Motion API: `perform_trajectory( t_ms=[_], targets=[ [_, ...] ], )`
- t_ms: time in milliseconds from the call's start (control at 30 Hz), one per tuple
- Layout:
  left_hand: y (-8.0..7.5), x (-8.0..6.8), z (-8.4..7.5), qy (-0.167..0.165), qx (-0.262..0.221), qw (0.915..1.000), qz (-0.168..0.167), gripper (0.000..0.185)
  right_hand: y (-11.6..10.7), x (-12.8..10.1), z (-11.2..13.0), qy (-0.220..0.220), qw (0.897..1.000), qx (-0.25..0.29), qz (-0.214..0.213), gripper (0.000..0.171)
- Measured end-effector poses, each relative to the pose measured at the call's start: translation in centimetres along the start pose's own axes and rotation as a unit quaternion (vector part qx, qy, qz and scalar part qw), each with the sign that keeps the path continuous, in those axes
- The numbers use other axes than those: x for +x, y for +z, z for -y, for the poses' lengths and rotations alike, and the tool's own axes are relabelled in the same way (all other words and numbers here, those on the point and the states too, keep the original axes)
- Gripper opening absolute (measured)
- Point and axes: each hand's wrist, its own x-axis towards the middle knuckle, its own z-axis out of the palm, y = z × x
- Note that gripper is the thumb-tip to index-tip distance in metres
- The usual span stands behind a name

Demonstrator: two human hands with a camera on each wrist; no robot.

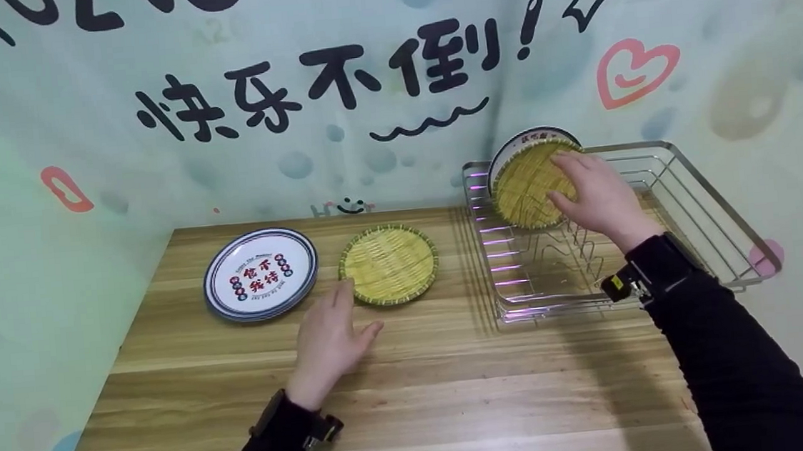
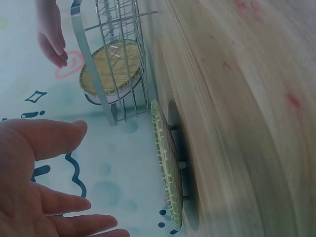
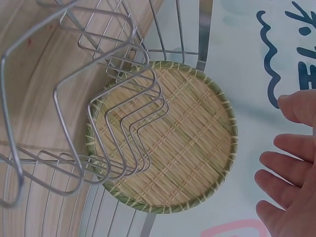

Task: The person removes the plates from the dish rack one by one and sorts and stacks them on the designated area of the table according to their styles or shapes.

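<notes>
A round woven bamboo tray stands on edge at the back left of a wire dish rack, with a white plate upright behind it. My right hand is open beside this tray; in the right wrist view its fingers are straight and a little apart from the tray. A second woven tray lies flat on the wooden table. My left hand is open just in front of that tray, fingertips near its rim, holding nothing. The left wrist view shows the flat tray edge-on.
A stack of white plates with red characters and a dark rim lies left of the flat tray. The rack's wire dividers fill its floor. A printed backdrop wall closes off the table's far and left sides.
</notes>
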Motion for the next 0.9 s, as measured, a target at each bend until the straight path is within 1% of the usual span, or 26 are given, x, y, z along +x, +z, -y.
perform_trajectory(
  t_ms=[133, 233, 400, 600, 900],
  targets=[
    [0.0, -0.2, -0.4, 0.012, 0.004, 0.9999, 0.000, 0.086, 0.2, 0.5, -0.2, 0.003, 1.000, -0.007, -0.005, 0.058],
    [0.0, -0.4, -0.7, 0.015, 0.000, 0.9999, 0.002, 0.087, 0.5, 0.9, -0.4, 0.000, 1.000, -0.017, -0.009, 0.057],
    [0.0, -0.6, -1.3, 0.010, 0.001, 0.9999, 0.010, 0.089, 0.9, 1.6, -0.5, 0.005, 0.999, -0.032, -0.006, 0.057],
    [0.1, -0.7, -1.9, 0.007, 0.008, 0.9999, 0.013, 0.089, 1.2, 2.4, -0.6, 0.021, 0.999, -0.033, -0.002, 0.060],
    [0.6, -0.6, -2.6, 0.008, 0.011, 0.9997, 0.019, 0.090, 1.4, 3.6, -1.3, 0.045, 0.998, -0.038, 0.027, 0.068]
  ],
)
